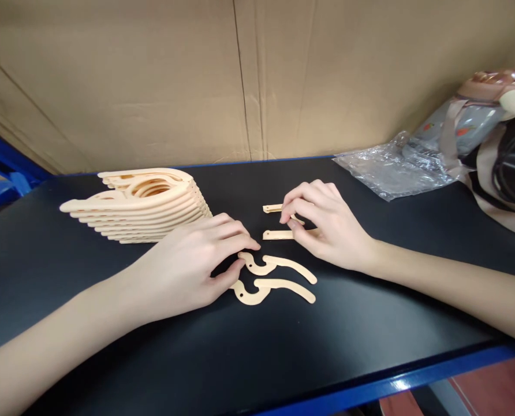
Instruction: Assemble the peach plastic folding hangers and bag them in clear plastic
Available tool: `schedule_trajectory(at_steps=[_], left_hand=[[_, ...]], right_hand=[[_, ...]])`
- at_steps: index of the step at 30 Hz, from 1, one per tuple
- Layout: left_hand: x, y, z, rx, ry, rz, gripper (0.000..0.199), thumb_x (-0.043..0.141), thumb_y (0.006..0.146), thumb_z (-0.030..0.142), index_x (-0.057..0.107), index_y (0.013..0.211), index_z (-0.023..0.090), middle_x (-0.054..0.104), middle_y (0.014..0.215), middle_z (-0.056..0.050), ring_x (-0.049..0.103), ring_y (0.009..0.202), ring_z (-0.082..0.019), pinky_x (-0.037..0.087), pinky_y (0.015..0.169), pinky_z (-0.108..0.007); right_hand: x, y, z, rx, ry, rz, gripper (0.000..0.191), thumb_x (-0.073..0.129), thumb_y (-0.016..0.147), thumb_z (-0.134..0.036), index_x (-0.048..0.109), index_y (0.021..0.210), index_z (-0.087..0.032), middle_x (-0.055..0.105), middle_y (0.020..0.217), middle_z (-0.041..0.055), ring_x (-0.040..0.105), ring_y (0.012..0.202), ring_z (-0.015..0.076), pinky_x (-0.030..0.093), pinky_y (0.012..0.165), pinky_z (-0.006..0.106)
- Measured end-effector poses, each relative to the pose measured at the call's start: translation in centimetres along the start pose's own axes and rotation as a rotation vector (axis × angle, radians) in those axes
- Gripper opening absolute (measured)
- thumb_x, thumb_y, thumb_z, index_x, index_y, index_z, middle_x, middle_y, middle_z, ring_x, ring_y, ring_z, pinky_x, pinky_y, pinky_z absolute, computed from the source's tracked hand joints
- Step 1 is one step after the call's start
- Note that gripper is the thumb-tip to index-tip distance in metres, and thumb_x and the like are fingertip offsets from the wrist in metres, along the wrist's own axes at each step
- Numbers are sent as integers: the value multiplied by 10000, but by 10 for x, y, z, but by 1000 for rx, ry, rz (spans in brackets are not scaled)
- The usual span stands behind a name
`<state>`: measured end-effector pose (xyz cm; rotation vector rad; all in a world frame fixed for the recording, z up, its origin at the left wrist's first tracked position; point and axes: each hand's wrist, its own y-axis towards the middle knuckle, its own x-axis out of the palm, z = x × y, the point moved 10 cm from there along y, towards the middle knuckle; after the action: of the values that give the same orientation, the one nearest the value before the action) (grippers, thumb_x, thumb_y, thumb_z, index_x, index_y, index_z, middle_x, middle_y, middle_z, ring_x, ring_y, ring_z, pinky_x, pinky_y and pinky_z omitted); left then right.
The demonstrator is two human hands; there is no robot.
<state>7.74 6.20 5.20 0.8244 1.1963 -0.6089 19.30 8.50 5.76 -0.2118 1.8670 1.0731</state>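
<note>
My left hand (201, 260) hovers low over the table with thumb and forefinger apart, their tips at the left ends of two flat beige plastic hook pieces. The upper hook piece (257, 267) and the lower hook piece (251, 296) lie side by side, each with a small hole and a curved tail. My right hand (327, 222) has its thumb and forefinger pressed together above two slim beige bars. The far bar (272, 208) and the near bar (277, 235) are partly hidden beneath it. What sits in that pinch, if anything, is hidden.
Beyond my left hand stands a neat stack of beige plastic hanger frames (140, 211). A clear plastic bag (383, 170) and a strapped drink bottle (465, 115) lie at the back right. Cardboard (162, 81) lines the back of the black table (370, 341), which has blue edges.
</note>
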Motion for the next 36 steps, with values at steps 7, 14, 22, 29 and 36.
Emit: schedule_trajectory(at_steps=[7, 14, 22, 29, 36], left_hand=[[8, -1, 3, 74, 16, -73, 329, 365, 1013, 179, 679, 1108, 198, 681, 1052, -60, 629, 901, -195, 501, 778, -303], [15, -4, -4, -14, -30, -52, 337, 339, 1024, 149, 524, 1303, 188, 595, 1128, -79, 619, 941, -191, 517, 767, -290], [2, -1, -3, -20, -31, 46, 228, 340, 1029, 138, 531, 1152, 152, 549, 1068, -63, 609, 881, -158, 494, 734, -267], [-7, -3, 13, 68, -127, 124, 168, 524, 971, 111, 548, 1121, 182, 558, 1048, -20, 585, 837, -103, 473, 728, -201], [-7, -6, 16, 136, -78, 174, 144, 520, 983, 116, 590, 1093, 176, 586, 1089, -42, 596, 908, -118, 480, 771, -210]], right_hand=[[6, 0, -4, -47, 17, -35, 164, 563, 928, -284, 673, 839, -200, 676, 951, 36, 553, 901, 199, 351, 876, 408], [4, -4, -22, -208, 26, -21, 277, 621, 900, -458, 705, 830, -204, 683, 919, 37, 569, 893, 200, 361, 852, 398], [1, -5, -30, -271, 25, 9, 203, 598, 881, -256, 640, 699, -177, 666, 737, 5, 578, 812, 176, 367, 809, 373], [-15, -6, -32, -267, -86, 136, 165, 489, 924, -148, 629, 837, -149, 695, 856, 60, 527, 741, 181, 362, 706, 356], [-9, -5, -28, -279, -35, 100, 190, 417, 971, -87, 596, 974, -148, 702, 928, 72, 552, 869, 209, 419, 760, 350]])
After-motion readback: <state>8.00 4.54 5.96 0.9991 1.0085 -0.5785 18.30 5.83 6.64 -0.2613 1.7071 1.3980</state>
